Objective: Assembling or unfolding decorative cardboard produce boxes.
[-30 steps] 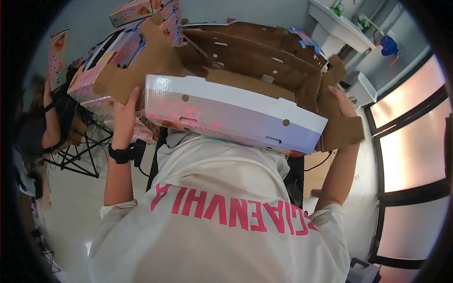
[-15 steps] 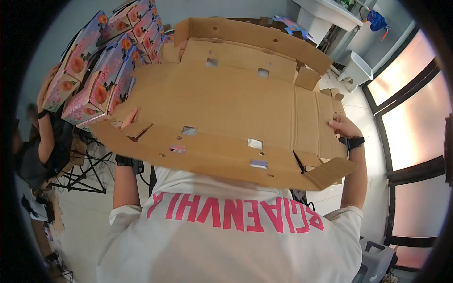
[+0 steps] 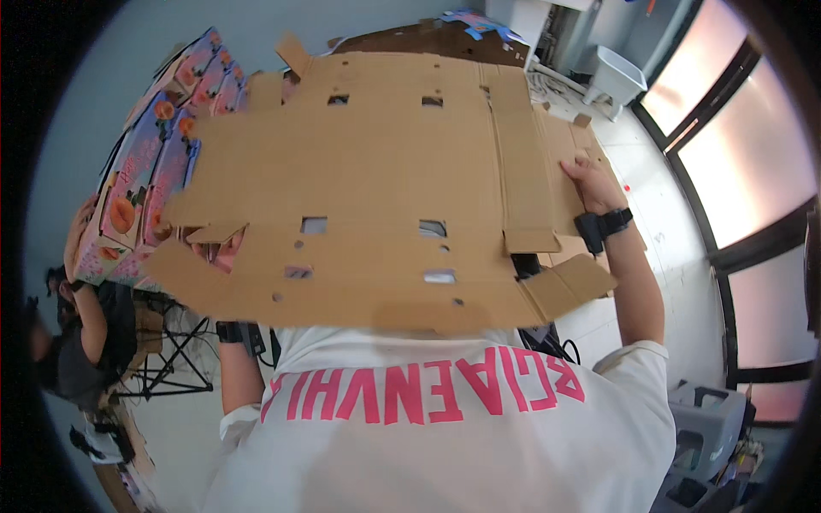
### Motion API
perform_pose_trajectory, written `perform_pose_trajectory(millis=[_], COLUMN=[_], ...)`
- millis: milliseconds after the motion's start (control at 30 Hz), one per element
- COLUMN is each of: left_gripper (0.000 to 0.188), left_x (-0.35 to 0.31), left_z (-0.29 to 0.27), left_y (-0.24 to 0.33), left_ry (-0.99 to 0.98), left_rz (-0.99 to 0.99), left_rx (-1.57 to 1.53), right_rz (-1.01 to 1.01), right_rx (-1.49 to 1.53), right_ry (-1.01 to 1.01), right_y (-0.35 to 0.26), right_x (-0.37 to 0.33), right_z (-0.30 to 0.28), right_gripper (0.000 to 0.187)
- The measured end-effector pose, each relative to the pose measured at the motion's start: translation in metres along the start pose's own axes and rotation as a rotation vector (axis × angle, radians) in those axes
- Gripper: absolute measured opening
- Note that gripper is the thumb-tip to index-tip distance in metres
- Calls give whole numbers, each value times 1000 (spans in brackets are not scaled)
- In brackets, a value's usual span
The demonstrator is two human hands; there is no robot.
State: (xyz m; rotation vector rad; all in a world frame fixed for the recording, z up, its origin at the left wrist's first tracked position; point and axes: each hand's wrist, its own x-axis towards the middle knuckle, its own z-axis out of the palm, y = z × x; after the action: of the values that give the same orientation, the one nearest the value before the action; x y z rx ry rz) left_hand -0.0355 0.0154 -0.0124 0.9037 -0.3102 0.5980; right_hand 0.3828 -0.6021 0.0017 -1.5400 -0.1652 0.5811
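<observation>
A large flattened brown cardboard box [image 3: 359,162], cut with small square and round holes, is spread out in front of my chest. My right hand [image 3: 594,181] grips its right end, thumb on top and fingers mostly behind. Of my left hand [image 3: 224,255] only a patch shows through a gap by the cardboard's lower left flap; the board hides the rest, and its forearm rises from below. Both wrists wear black bands. Stacked beyond the left edge are several pink and blue boxes [image 3: 128,214] printed with peaches.
At far left another person's hand [image 3: 83,227] rests against the printed boxes. Black folding legs [image 3: 175,363] stand below them. A brown surface [image 3: 428,41] with blue scraps lies at the back. A white stool-like basin [image 3: 614,81] and grey plastic steps [image 3: 705,427] are at right.
The raised far flap of the cardboard has opened out flatter, and a strip near the right end stands folded. In the picture the board and my right hand have shifted left.
</observation>
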Motion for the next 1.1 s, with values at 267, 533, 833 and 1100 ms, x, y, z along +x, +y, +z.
perform_pose_trajectory(millis=[267, 533, 833, 1100], left_gripper=[76, 63, 44, 37], left_x=[25, 21, 19, 20], left_z=[84, 51, 59, 64], left_y=[-5, -8, -1, -5], left_ry=[325, 240, 287, 307], left_rz=[-365, -344, -349, -325], left_rx=[-418, -237, -221, -205], right_rz=[-396, -151, 426, 432], right_rx=[557, 640, 329, 437], right_ry=[174, 742, 902, 981], right_y=[50, 192, 376, 400], right_x=[-14, 1, -11, -17], right_z=[-67, -179, -172, -99], right_gripper=[35, 43, 8, 25])
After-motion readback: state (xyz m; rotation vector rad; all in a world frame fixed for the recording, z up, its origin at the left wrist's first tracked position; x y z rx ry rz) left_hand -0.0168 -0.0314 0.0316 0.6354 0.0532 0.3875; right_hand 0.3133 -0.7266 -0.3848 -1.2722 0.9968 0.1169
